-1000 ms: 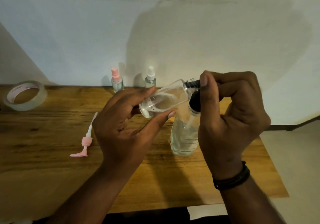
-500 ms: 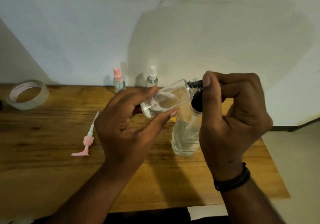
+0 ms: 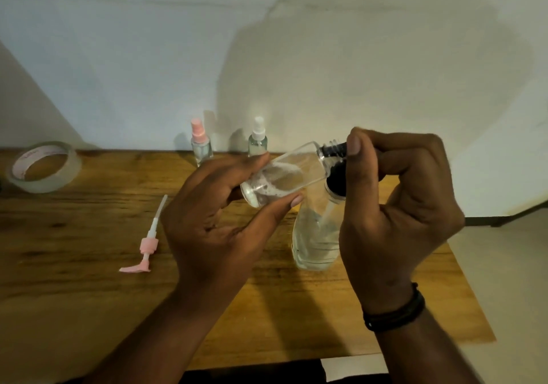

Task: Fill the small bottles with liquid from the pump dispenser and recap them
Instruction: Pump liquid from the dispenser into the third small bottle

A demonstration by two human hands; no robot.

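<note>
Your left hand (image 3: 213,220) grips 1 small clear bottle (image 3: 281,176), tilted. Your right hand (image 3: 394,205) pinches, apparently, the black pump nozzle (image 3: 336,149) at its neck, above the dispenser bottle (image 3: 314,235).

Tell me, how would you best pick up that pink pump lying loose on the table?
Pinch the pink pump at its thick collar, coming straight down from above. It lies flat on the table, with the thin white tube pointing away and the flat spout nearer. The collar looks like the widest, stiffest part, and neither hand is near it.
</note>
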